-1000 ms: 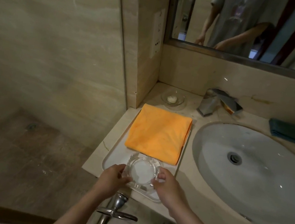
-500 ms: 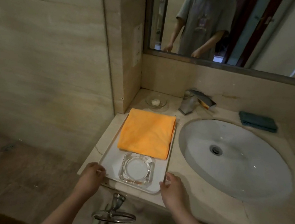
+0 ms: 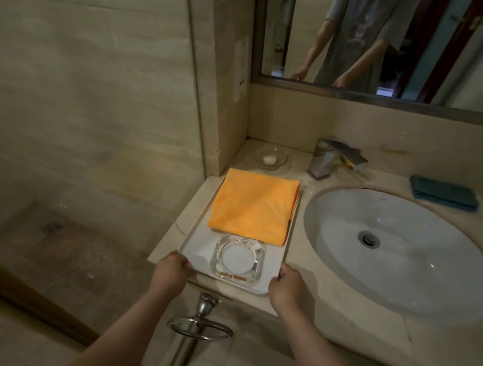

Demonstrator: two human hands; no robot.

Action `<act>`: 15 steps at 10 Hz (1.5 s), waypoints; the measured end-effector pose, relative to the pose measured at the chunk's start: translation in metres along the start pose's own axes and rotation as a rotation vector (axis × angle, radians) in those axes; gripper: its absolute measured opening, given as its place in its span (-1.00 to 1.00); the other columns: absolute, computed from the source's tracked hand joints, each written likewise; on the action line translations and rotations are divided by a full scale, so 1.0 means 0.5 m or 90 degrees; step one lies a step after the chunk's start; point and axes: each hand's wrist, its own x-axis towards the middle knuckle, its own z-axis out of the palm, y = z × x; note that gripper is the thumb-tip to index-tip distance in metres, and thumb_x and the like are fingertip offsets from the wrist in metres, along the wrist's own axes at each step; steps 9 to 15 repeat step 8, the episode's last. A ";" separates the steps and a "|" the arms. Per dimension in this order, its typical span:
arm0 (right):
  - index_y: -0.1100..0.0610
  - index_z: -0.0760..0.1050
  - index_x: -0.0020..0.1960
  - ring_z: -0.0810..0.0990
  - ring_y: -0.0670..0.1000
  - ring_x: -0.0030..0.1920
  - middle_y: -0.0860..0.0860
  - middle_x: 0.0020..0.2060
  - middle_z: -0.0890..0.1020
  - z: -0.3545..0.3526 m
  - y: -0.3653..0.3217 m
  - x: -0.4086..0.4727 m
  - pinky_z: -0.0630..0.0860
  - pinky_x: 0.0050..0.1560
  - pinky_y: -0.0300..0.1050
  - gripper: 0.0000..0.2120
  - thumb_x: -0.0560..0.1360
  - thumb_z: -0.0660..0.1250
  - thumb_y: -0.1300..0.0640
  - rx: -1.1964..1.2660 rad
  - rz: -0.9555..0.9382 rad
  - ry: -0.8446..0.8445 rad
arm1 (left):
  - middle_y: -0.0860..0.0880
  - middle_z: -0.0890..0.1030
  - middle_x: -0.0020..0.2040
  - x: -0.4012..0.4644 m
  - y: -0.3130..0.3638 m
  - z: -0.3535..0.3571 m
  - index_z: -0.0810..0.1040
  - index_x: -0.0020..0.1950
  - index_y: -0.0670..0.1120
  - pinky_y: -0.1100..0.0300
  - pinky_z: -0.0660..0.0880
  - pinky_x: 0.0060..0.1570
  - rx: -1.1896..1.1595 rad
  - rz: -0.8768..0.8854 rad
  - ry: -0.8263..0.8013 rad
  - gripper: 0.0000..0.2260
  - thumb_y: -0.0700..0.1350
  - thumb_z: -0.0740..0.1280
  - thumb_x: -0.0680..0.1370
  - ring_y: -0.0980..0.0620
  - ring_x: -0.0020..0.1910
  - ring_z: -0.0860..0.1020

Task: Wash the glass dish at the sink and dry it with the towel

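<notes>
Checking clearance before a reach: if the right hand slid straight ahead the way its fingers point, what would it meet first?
The right hand grips the white tray's near right corner. Straight ahead it would probably run along the tray's right rim towards the orange towel's edge; depth is unclear.

Dim, warm-yellowish indoor light w/ soft shadows; the lower left floor [image 3: 23, 245] falls darkest. Small glints show on the sink [image 3: 404, 252] basin and the glass dish [image 3: 237, 258]; brightest patch is the mirror [image 3: 409, 42] at the top right. Wide-angle bend curves the walls & edges, and the overall pic is slightly soft, grainy.
</notes>
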 end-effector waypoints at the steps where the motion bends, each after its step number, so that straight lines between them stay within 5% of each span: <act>1: 0.14 0.57 0.09 0.60 0.15 -0.03 0.10 0.01 0.66 0.004 0.000 0.006 0.46 -0.16 -0.18 -0.66 0.45 0.13 0.33 -0.005 0.015 0.010 | -0.22 0.59 0.09 -0.003 -0.001 0.009 0.59 0.02 -0.27 0.16 0.43 0.02 -0.018 -0.006 0.006 -0.83 -0.24 0.24 0.55 -0.17 0.08 0.54; 6: 0.00 0.50 0.25 0.60 0.08 0.07 0.00 0.14 0.63 0.009 0.003 -0.002 0.56 0.04 -0.08 -0.65 0.52 0.18 0.19 -0.105 0.010 0.052 | -0.12 0.65 0.00 0.005 -0.020 0.002 0.62 -0.04 -0.17 0.21 0.42 -0.08 -0.031 0.010 -0.024 -0.88 -0.20 0.30 0.52 -0.06 0.00 0.59; 8: 0.18 0.47 0.28 0.53 0.10 0.21 0.11 0.24 0.56 -0.057 -0.042 -0.047 0.41 0.03 -0.21 -0.70 0.59 0.15 0.18 -0.101 -0.023 -0.008 | -0.16 0.60 0.13 0.021 0.004 -0.027 0.57 0.13 -0.18 0.16 0.48 0.02 0.054 -0.007 -0.085 -0.76 -0.09 0.29 0.53 -0.10 0.10 0.57; 15: 0.18 0.47 0.28 0.53 0.10 0.21 0.11 0.24 0.56 -0.057 -0.042 -0.047 0.41 0.03 -0.21 -0.70 0.59 0.15 0.18 -0.101 -0.023 -0.008 | -0.16 0.60 0.13 0.021 0.004 -0.027 0.57 0.13 -0.18 0.16 0.48 0.02 0.054 -0.007 -0.085 -0.76 -0.09 0.29 0.53 -0.10 0.10 0.57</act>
